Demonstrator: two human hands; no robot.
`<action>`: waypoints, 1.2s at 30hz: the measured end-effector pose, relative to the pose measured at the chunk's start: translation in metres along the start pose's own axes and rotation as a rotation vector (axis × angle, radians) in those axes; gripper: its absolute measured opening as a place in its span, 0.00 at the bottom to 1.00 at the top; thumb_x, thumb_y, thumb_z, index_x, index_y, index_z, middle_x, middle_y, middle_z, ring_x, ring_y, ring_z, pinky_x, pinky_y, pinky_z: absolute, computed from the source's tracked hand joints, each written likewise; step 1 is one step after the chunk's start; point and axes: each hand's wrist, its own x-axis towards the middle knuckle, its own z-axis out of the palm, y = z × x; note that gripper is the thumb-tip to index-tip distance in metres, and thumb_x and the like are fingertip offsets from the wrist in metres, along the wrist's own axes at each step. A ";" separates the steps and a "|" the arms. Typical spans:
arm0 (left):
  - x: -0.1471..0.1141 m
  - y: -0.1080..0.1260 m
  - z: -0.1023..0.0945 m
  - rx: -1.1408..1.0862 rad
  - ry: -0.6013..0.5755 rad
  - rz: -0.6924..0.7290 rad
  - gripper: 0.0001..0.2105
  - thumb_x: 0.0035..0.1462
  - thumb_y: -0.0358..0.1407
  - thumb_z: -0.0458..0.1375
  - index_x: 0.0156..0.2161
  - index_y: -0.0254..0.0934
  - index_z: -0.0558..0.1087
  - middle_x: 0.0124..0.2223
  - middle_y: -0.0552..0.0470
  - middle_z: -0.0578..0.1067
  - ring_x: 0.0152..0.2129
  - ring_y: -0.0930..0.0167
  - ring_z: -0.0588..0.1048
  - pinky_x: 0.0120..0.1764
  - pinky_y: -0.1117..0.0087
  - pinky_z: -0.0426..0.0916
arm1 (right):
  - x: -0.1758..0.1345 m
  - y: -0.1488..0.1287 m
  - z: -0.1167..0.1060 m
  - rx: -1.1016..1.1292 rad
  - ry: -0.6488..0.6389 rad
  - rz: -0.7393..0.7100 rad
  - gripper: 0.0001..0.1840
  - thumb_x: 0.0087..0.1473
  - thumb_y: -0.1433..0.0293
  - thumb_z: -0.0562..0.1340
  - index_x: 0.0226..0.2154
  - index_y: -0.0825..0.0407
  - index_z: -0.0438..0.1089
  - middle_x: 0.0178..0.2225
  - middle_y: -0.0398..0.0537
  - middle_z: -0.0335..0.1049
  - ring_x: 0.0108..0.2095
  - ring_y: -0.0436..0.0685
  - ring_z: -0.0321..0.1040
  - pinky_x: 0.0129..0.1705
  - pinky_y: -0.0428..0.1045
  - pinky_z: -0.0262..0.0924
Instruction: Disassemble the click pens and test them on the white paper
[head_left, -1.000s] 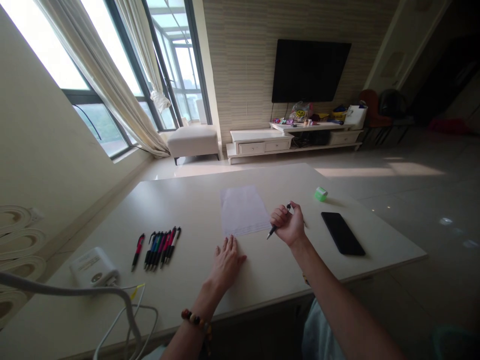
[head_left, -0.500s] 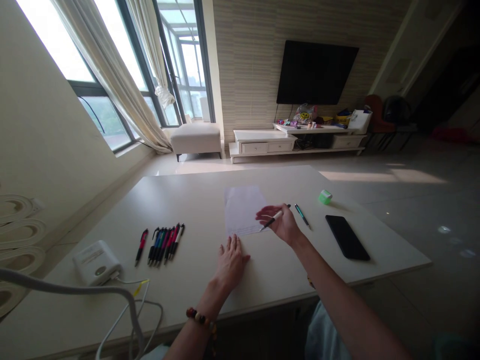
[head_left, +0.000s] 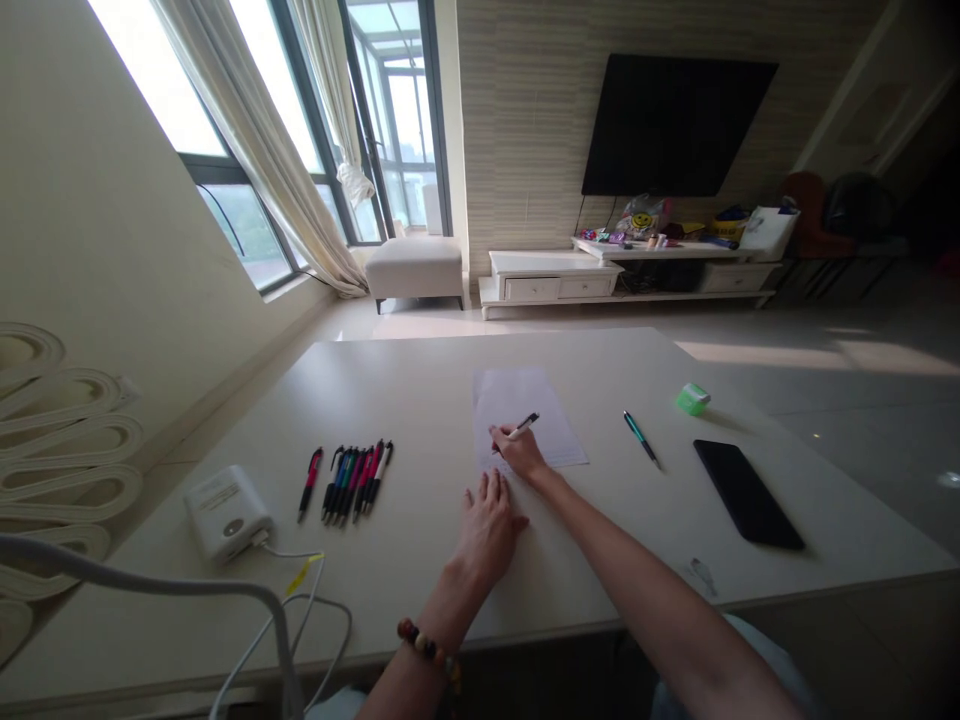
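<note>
A sheet of paper [head_left: 555, 425] lies on the white table [head_left: 420, 390], with faint lines of writing near its lower edge. My right hand [head_left: 520, 452] rests over the lower left of the sheet, fingers closed round a white and black pen [head_left: 525, 427]. The pen leans to the right, and its tip is hidden behind the fingers. Palm down, my left hand [head_left: 487, 525] lies flat with fingers spread, its fingertips at the paper's bottom edge. A teal pen [head_left: 641, 440] lies by itself to the right of the paper.
On the left is a row of several pens [head_left: 358, 483], with a red and black pen [head_left: 310, 485] apart from it. A white power box [head_left: 229, 513] with a cable [head_left: 349, 610] sits further left. To the right are a green box [head_left: 693, 399] and a black phone [head_left: 748, 493].
My right hand has moved left across the sheet with the pen, from its right edge to its lower left. My left hand stays at the bottom edge. The view has shifted slightly.
</note>
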 end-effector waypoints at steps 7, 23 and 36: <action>0.001 0.003 0.001 0.026 0.008 -0.006 0.29 0.59 0.41 0.47 0.61 0.25 0.51 0.64 0.37 0.49 0.60 0.56 0.48 0.56 0.50 0.52 | 0.006 0.021 0.015 -0.176 0.187 -0.066 0.11 0.43 0.74 0.51 0.14 0.51 0.59 0.14 0.41 0.60 0.18 0.49 0.56 0.23 0.44 0.49; 0.002 0.004 0.006 0.015 0.025 -0.020 0.29 0.59 0.40 0.49 0.61 0.24 0.51 0.64 0.37 0.49 0.60 0.56 0.49 0.56 0.50 0.53 | 0.003 0.024 0.017 -0.168 0.187 -0.100 0.10 0.42 0.72 0.52 0.13 0.51 0.57 0.13 0.39 0.57 0.17 0.48 0.52 0.21 0.44 0.46; 0.005 0.000 0.000 -0.008 -0.008 -0.022 0.29 0.58 0.40 0.48 0.61 0.25 0.51 0.64 0.36 0.48 0.60 0.57 0.49 0.56 0.52 0.52 | -0.014 0.008 -0.066 -0.017 0.130 0.025 0.33 0.41 0.71 0.56 0.53 0.56 0.56 0.15 0.35 0.60 0.14 0.48 0.57 0.16 0.42 0.51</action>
